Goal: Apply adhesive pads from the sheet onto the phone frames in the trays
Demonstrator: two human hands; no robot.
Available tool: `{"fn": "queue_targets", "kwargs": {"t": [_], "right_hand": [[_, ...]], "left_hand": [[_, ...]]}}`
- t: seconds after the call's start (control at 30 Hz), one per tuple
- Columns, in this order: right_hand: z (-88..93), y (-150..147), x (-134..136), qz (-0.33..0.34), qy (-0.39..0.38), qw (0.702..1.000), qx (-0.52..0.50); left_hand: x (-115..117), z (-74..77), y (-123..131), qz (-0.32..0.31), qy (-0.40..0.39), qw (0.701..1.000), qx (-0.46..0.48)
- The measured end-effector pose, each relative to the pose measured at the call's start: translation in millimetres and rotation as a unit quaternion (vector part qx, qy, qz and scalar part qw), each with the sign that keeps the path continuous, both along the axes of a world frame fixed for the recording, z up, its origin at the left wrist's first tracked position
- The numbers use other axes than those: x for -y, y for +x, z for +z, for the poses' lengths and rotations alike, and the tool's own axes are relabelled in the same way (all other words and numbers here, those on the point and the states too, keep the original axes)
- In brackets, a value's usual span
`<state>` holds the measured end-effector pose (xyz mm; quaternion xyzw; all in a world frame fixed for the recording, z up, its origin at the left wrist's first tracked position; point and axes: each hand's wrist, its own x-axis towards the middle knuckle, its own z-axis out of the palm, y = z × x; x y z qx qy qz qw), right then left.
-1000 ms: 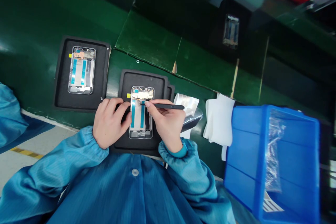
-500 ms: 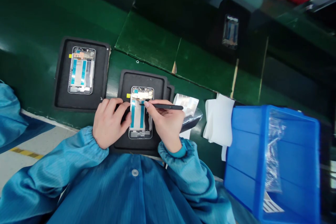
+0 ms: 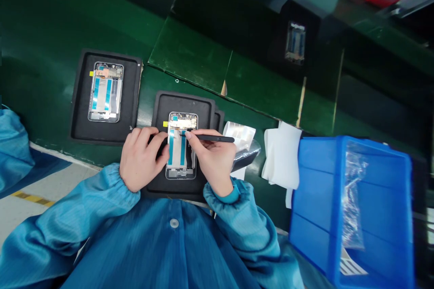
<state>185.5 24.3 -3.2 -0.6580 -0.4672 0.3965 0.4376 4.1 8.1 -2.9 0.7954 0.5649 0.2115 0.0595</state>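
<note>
An opened phone (image 3: 177,149), its circuit board and blue strips showing, lies in a black foam tray (image 3: 206,104) in front of me. My left hand (image 3: 142,158) rests over the tray's left side, fingers bent and apart, with index finger and thumb against the phone's left edge. Between the thumb and fingers of my right hand (image 3: 217,160) are black tweezers (image 3: 215,138), held nearly level. Their tip points left over the phone, just below the board; whether it touches is too small to tell. A yellow tab (image 3: 165,124) sticks out at the phone's upper left.
Left of me, a second black tray (image 3: 130,99) holds another opened phone (image 3: 106,92). White sheets (image 3: 281,153) and a clear film (image 3: 247,157) lie to the right. Beyond them stands a blue bin (image 3: 315,189) with plastic bags inside. A co-worker's sleeve (image 3: 13,149) shows at far left.
The view has shifted very slightly. Both hands and the tweezers keep almost the same place over the phone.
</note>
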Motion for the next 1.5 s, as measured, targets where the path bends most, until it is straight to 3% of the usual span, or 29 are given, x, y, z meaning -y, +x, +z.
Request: {"fn": "queue_targets", "kwargs": {"t": [0.23,0.47,0.83,1.2,1.5], "right_hand": [[0.0,0.1,0.2,0.002,0.004,1.0,0.006],[-2.1,-0.2,0.0,0.006,0.01,1.0,0.0],[2.2,-0.7,-1.6,0.011,0.005,1.0,0.017],[2.1,-1.2,-0.5,0.015,0.008,0.999,0.028],[7.2,8.1,5.7,-0.032,0.03,0.999,0.028]], "left_hand": [[0.4,4.2,0.7,-0.003,0.006,1.0,-0.023],[-5.5,12.7,1.1,-0.088,0.01,0.992,-0.085],[-6.9,8.2,-0.7,-0.09,-0.016,0.993,-0.08],[-9.0,13.0,-1.7,-0.118,-0.016,0.988,-0.095],[-11.4,12.4,-0.9,-0.138,-0.047,0.985,-0.094]]}}
